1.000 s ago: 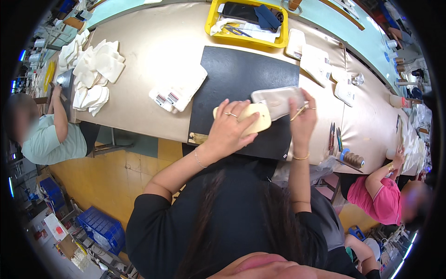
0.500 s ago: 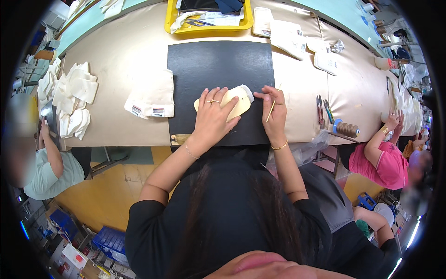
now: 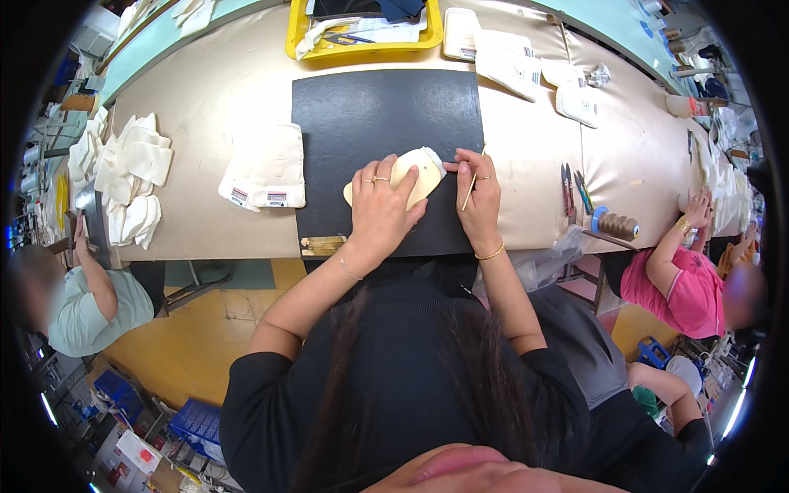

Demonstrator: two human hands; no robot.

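Note:
A pale yellow, rounded flat pad (image 3: 423,185) lies on the black mat (image 3: 386,107), with a strip of white fabric (image 3: 436,158) at its upper right end. My left hand (image 3: 380,201) holds the pad from above, its fingers bent over it and covering its left part. Just right of the pad, my right hand (image 3: 479,193) is closed on a thin yellowish stick (image 3: 469,193). Its index fingertip reaches toward the fabric edge; I cannot tell whether they touch.
White labelled fabric pieces (image 3: 263,168) lie left of the mat, with a fabric heap (image 3: 136,164) farther left. A yellow tray (image 3: 366,51) stands behind. Finished-looking white pieces (image 3: 505,66), snips (image 3: 567,189) and a brown thread spool (image 3: 616,226) lie right. People sit on both sides.
My right hand has turned slightly and drawn its fingers closer together, with the stick more upright. My left hand stays on the pad. The whole view has shifted slightly.

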